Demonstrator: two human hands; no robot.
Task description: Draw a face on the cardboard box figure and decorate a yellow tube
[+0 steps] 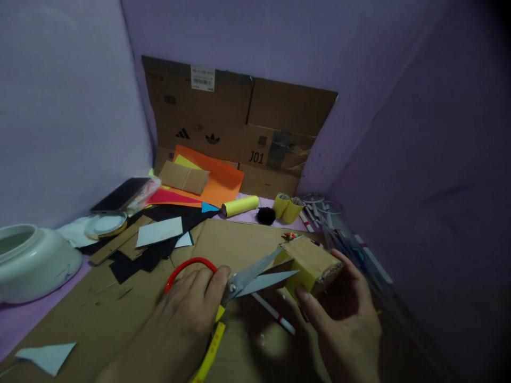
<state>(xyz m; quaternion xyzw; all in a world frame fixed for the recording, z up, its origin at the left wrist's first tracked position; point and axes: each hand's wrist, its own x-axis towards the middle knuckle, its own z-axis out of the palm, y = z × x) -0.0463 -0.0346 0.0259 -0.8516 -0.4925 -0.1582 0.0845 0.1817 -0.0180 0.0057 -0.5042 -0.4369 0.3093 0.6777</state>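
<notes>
My left hand (pixel 191 298) grips a pair of scissors (pixel 239 283) with a red handle loop. Their blades are spread and point right, the tips at a small cardboard box (pixel 311 258) with yellow paper sides. Whether the blades touch the box I cannot tell. A yellow strip with orange marks (pixel 211 348) shows below the scissors; whether it belongs to their handle is unclear. My right hand (pixel 347 314) holds the box from the right, thumb on its near yellow side and fingers behind it. A white marker (pixel 275 315) lies on the cardboard sheet beneath.
A white ceramic pot (pixel 43 266) stands at left, near a phone (pixel 122 194). Paper scraps (pixel 159 232), orange paper (pixel 223 181), a yellow tube (pixel 240 205), a black ball (pixel 266 215) and two yellow rolls (pixel 293 210) lie farther back. A large cardboard panel (pixel 199 111) leans on the wall.
</notes>
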